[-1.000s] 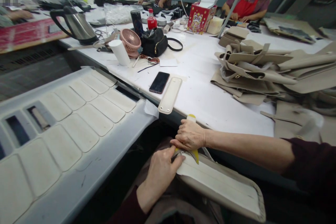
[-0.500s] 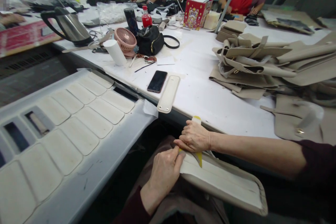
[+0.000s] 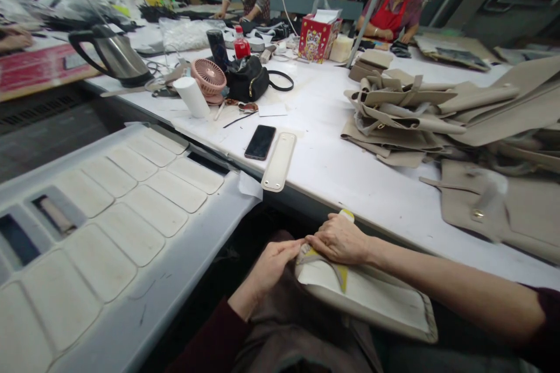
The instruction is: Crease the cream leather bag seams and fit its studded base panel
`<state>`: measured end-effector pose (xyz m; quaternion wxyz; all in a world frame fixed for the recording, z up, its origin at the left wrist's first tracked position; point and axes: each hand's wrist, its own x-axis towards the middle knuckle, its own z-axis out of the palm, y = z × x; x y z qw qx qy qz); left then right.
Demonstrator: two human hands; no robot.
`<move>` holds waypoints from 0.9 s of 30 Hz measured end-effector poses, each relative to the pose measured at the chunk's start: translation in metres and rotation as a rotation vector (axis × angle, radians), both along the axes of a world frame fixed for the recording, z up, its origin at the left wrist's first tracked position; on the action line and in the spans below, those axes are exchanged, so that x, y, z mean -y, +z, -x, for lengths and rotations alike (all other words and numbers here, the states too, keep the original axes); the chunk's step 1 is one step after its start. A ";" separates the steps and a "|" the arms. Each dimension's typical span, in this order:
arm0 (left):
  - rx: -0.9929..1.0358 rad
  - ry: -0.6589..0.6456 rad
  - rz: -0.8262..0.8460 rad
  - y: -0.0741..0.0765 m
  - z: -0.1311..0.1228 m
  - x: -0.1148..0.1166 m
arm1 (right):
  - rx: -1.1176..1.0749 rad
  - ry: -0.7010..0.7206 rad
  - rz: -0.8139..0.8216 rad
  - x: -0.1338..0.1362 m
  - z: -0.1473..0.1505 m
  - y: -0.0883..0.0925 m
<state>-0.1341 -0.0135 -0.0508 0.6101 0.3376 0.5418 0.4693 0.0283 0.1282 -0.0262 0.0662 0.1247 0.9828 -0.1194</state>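
I see my right hand [image 3: 341,240] closed around a yellow-tipped tool [image 3: 342,275], pressing it on the near end of the beige panel [image 3: 371,300] lying across my lap at six o'clock. My left hand [image 3: 273,262] pinches that panel's end from nine o'clock, fingers together. At twelve o'clock, a phone [image 3: 260,141] lies just beside a cream strip [image 3: 279,161] on the white table [image 3: 341,163]

Left hand [image 3: 272,263] and right hand [image 3: 340,240] pinching beige panel [image 3: 371,300] end, yellow tool [image 3: 340,275] under right hand
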 end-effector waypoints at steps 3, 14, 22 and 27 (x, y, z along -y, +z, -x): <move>0.013 0.000 0.047 0.001 0.001 -0.003 | 0.019 -0.234 0.041 -0.007 -0.015 0.000; 0.027 -0.023 0.051 0.012 -0.004 -0.011 | 0.033 -0.481 0.043 0.002 -0.001 -0.003; -0.222 0.136 0.090 0.001 -0.020 -0.010 | 0.052 -0.410 0.001 0.016 0.029 -0.002; -0.121 0.149 0.060 -0.009 -0.017 -0.005 | 0.078 -0.433 0.032 0.019 0.034 0.007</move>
